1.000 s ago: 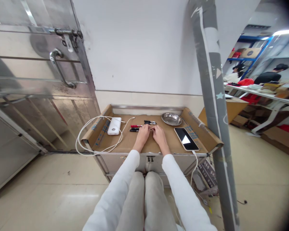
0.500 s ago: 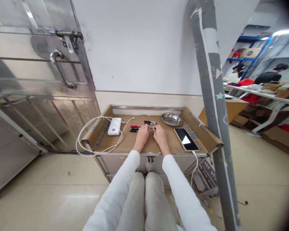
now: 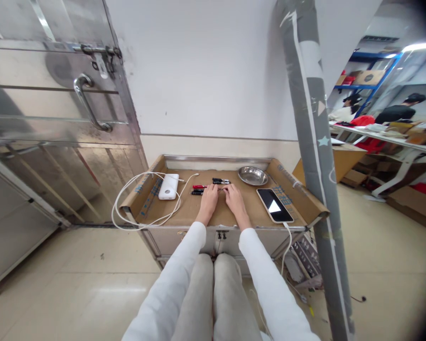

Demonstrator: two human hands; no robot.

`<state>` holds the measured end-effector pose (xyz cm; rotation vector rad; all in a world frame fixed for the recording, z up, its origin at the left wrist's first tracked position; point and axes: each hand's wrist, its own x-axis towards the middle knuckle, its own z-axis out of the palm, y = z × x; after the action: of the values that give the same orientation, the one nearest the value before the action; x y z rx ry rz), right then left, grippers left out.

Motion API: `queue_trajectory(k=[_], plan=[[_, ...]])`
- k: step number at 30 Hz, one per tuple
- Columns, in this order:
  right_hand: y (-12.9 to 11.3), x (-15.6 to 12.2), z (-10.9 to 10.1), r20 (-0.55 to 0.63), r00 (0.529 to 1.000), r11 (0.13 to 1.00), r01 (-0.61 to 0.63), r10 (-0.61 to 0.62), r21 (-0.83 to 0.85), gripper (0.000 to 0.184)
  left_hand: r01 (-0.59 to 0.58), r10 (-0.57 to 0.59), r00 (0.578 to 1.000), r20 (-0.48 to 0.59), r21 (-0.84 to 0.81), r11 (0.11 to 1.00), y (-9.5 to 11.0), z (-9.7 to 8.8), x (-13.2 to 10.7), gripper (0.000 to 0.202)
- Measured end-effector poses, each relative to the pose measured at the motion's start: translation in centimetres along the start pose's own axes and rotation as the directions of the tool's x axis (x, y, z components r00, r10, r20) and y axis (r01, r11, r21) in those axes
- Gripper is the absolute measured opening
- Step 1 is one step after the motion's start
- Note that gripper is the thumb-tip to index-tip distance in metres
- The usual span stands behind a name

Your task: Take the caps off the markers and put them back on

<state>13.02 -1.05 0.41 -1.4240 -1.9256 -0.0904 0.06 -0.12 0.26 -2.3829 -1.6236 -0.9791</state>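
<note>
My left hand [image 3: 208, 201] rests over the cardboard-covered top, fingers curled and closed at the right ends of a red pen [image 3: 199, 186] and a black pen [image 3: 196, 192]. Close beside it, my right hand [image 3: 235, 201] has its fingertips pinched together. A thin, dark, pen-like piece [image 3: 220, 190] spans the small gap between the fingertips of both hands; most of it is hidden by the fingers, so its kind is unclear. Just beyond the hands lie black pens [image 3: 221, 181] with silvery parts, side by side.
A white power bank [image 3: 169, 186] with a looped white cable lies left. Right are a shallow steel bowl [image 3: 252, 175] and a phone [image 3: 275, 206] with a cable plugged in. Raised cardboard edges [image 3: 298, 184] bound the top. A grey roll [image 3: 315, 142] leans at the right.
Both hands have shifted very slightly left, and the right fingertips have come a little nearer the left ones. The pens, bowl, phone and power bank have stayed put.
</note>
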Motion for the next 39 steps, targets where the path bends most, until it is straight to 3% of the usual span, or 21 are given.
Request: queue_trajectory(k=[9,25,29,34,39], plan=[[0.2,0.0,0.1,-0.004,1.000,0.992,0.028,-0.027,0.120,0.029,-0.046,0.046,0.999,0.009,0.012,0.999,-0.3,0.5,0.1,0.015],[0.2,-0.1,0.2,-0.073,0.995,0.987,-0.073,0.063,-0.145,0.026,-0.013,0.008,0.999,0.031,0.169,0.986,0.7,0.6,-0.1,0.023],[0.3,-0.1,0.3,-0.106,0.989,0.980,-0.116,0.100,-0.159,0.026,-0.019,0.012,0.999,0.037,0.173,0.985,0.8,1.3,0.1,0.027],[0.5,0.0,0.6,-0.163,0.977,0.966,-0.167,0.136,-0.197,0.025,-0.143,0.132,0.986,0.106,0.100,0.985,1.2,2.9,1.4,0.032],[0.6,0.1,0.6,-0.175,0.972,0.958,-0.194,0.158,-0.212,0.029,-0.116,0.092,0.975,0.202,0.109,0.987,1.9,4.1,2.5,0.042]])
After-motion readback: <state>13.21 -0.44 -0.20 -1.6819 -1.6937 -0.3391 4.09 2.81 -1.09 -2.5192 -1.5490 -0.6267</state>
